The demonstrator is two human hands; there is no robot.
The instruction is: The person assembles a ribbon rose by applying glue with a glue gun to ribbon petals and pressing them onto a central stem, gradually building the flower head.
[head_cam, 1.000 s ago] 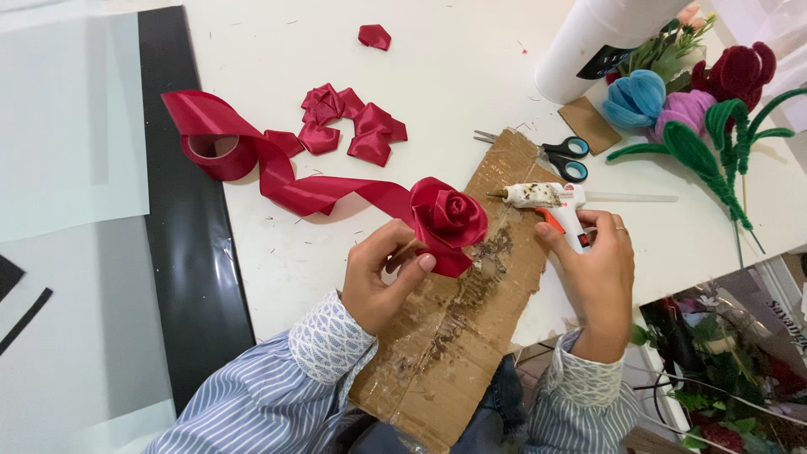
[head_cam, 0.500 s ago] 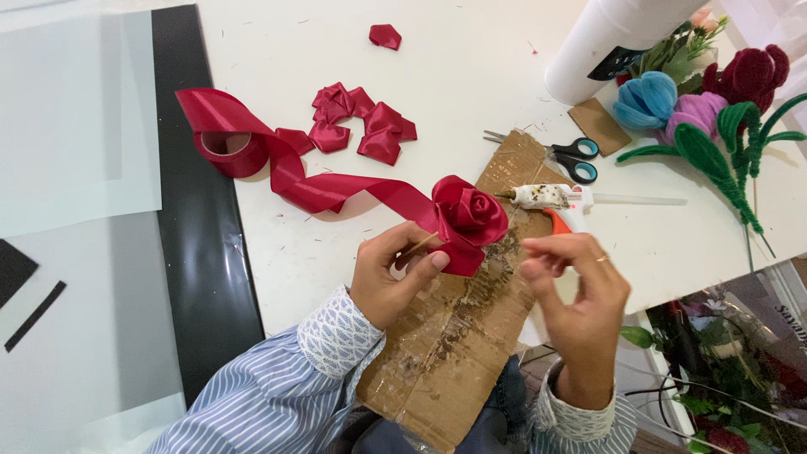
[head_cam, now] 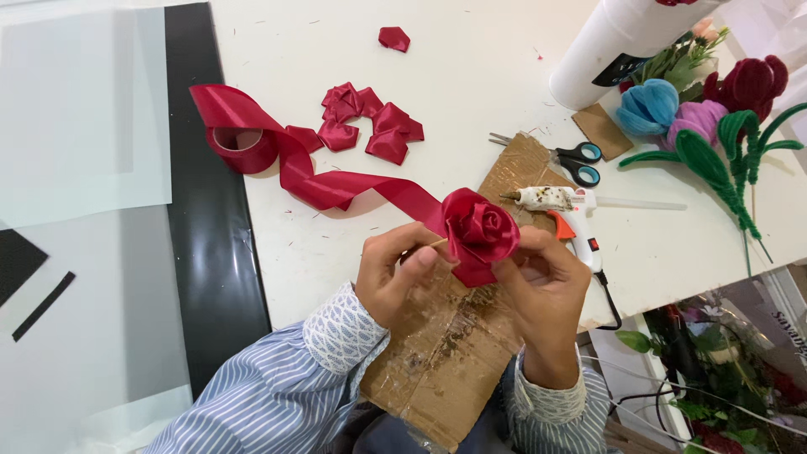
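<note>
A red ribbon rose (head_cam: 481, 229) is held above the near edge of the white table (head_cam: 471, 67), over a glue-stained strip of cardboard (head_cam: 458, 336). It is gripped from both sides. A thin wooden stick (head_cam: 430, 245) at its left side is pinched between thumb and fingers of the left hand (head_cam: 395, 273), which is closed around it. The lower right edge of the rose is pressed by the curled fingers of the right hand (head_cam: 546, 282), pinched onto the fabric. From the rose a length of red ribbon (head_cam: 353, 185) runs left and far across the table to a ribbon spool (head_cam: 242, 147), which lies at the table's left edge beside a black strip (head_cam: 206, 252).

Just right of the rose a white glue gun (head_cam: 563, 206) with an orange trigger lies on the cardboard. Scissors (head_cam: 572, 158) with black and blue handles lie beyond it. A cluster of folded red petals (head_cam: 370, 126) lies farther left, with a single petal (head_cam: 392, 38) well beyond. At the far right, a white roll (head_cam: 609, 46) stands, with fuzzy flowers (head_cam: 698, 109) and green stems (head_cam: 727, 164) near it.
</note>
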